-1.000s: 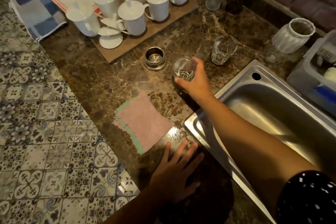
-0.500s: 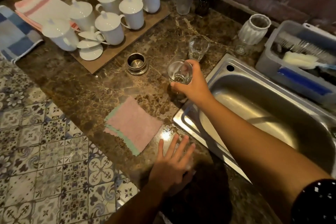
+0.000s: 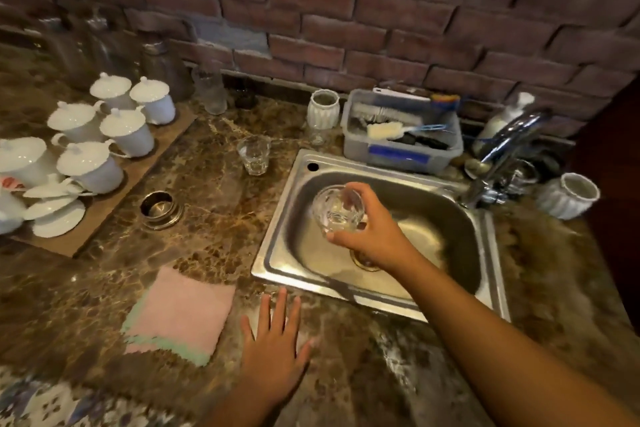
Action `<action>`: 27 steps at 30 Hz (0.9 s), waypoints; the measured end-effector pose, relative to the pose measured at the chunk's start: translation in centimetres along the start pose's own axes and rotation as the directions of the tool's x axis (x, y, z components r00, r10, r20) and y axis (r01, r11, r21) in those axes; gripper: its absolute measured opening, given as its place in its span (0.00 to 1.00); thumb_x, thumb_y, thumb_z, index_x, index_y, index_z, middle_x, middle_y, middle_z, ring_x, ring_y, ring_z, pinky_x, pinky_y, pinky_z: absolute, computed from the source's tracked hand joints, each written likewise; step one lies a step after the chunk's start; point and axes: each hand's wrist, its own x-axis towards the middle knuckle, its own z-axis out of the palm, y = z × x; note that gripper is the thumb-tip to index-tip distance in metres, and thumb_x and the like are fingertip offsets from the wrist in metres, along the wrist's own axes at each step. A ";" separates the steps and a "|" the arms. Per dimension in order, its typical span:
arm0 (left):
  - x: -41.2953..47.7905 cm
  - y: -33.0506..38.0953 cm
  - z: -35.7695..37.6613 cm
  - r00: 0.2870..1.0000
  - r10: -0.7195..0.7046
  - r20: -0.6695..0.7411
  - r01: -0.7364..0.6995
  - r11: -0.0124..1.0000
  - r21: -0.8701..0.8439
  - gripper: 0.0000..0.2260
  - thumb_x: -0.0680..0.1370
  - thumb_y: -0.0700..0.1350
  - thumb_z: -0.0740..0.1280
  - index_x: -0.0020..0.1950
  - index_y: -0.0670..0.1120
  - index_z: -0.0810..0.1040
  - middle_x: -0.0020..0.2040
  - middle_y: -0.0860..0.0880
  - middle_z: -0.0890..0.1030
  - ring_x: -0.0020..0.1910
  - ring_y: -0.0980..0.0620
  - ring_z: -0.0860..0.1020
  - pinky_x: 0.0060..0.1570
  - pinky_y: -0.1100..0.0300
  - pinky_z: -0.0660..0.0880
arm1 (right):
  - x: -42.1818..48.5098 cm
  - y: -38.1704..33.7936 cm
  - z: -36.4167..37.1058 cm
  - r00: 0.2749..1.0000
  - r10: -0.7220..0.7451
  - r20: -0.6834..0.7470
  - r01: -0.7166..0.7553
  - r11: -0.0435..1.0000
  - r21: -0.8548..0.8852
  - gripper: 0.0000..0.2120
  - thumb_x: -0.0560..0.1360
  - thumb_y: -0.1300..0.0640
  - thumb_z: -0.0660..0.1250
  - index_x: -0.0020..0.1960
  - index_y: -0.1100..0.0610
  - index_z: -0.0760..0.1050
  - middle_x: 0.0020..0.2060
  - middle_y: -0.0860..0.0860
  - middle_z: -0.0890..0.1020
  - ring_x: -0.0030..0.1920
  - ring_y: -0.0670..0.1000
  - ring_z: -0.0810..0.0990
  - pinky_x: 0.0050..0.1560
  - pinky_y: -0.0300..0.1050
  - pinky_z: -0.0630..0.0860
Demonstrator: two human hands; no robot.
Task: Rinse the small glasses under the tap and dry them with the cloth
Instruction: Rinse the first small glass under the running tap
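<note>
Two bare hands reach over a brown marbled stone countertop [image 3: 221,218] backed by a red brick wall [image 3: 381,10]. At far left, white lidded porcelain cups [image 3: 104,135] stand grouped on a flat brown wooden board [image 3: 114,194], with loose white lids lying at its near end. Just right of the board, a small round steel strainer cup [image 3: 160,209] sits on the stone. Nearer the front edge lies a folded pink cloth with a green trim [image 3: 180,314], flat and untouched. Beside it, the left hand [image 3: 273,354] rests palm down on the counter, fingers spread, holding nothing. Further back, one small clear faceted glass [image 3: 254,154] stands upright on the counter, just left of the sink rim. A rectangular stainless steel sink [image 3: 284,218] fills the middle right. Over its basin, the right hand [image 3: 372,230] grips a second small clear glass [image 3: 337,208], fingers and thumb wrapped around its sides, mouth tilted toward the camera. Behind the sink sit a white ribbed ceramic pot [image 3: 323,109] and a grey plastic tub of brushes [image 3: 403,137]. A chrome tap [image 3: 502,152] rises at the sink's right corner, well apart from the held glass; whether water runs cannot be told. Another white ribbed pot [image 3: 568,196] lies tilted at far right.
</note>
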 end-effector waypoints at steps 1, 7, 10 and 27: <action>0.4 0.1 -0.4 0.999 -0.003 0.040 0.003 1.000 -0.003 0.36 0.79 0.70 0.45 0.83 0.54 0.56 0.84 0.47 0.56 0.81 0.37 0.56 0.71 0.28 0.58 | -0.8 0.1 -0.9 1.000 0.012 -0.025 -0.012 1.000 0.002 0.37 0.65 0.56 0.81 0.68 0.45 0.66 0.59 0.40 0.76 0.60 0.38 0.76 0.55 0.30 0.73; 3.3 2.4 -5.4 1.000 -0.028 0.008 0.029 0.993 -0.111 0.31 0.80 0.69 0.51 0.78 0.53 0.64 0.82 0.44 0.56 0.81 0.40 0.51 0.75 0.35 0.57 | -4.8 0.5 -5.2 0.992 0.051 -0.117 -0.047 0.998 0.036 0.38 0.66 0.55 0.81 0.70 0.45 0.66 0.63 0.45 0.76 0.62 0.45 0.76 0.60 0.43 0.77; 4.9 5.3 -8.6 0.994 0.027 -0.110 -0.058 0.957 -0.284 0.30 0.81 0.65 0.58 0.79 0.52 0.63 0.83 0.44 0.56 0.82 0.42 0.52 0.78 0.41 0.58 | -6.1 1.0 -7.2 0.990 0.053 -0.133 -0.049 0.998 0.036 0.38 0.66 0.53 0.81 0.69 0.44 0.66 0.62 0.44 0.76 0.62 0.44 0.76 0.58 0.43 0.78; 6.8 17.4 -17.9 0.988 0.075 0.133 0.137 -0.053 -0.989 0.09 0.83 0.42 0.64 0.62 0.44 0.80 0.55 0.39 0.85 0.46 0.43 0.85 0.49 0.44 0.83 | -7.6 3.5 -14.1 0.992 0.001 -0.126 -0.002 1.000 -0.012 0.37 0.63 0.47 0.80 0.68 0.43 0.67 0.60 0.41 0.77 0.61 0.43 0.77 0.59 0.42 0.78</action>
